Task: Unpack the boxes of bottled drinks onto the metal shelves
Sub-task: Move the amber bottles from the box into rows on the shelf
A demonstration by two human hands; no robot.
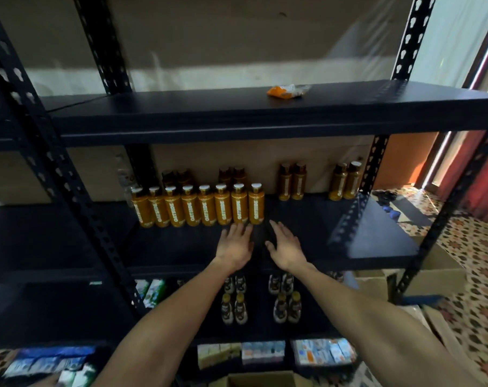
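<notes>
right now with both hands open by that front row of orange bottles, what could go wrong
1. The left hand has its fingertips right by the base of the front row of orange bottles. They stand packed side by side, so a low nudge could tip one into its neighbours.
2. Pairs of bottles stand close behind that row, partly hidden. Pushing the row back could knock them over.

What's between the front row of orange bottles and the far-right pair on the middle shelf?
In the head view, one more pair of bottles stands at the back between the front row and the far-right pair; otherwise bare middle shelf.
</notes>
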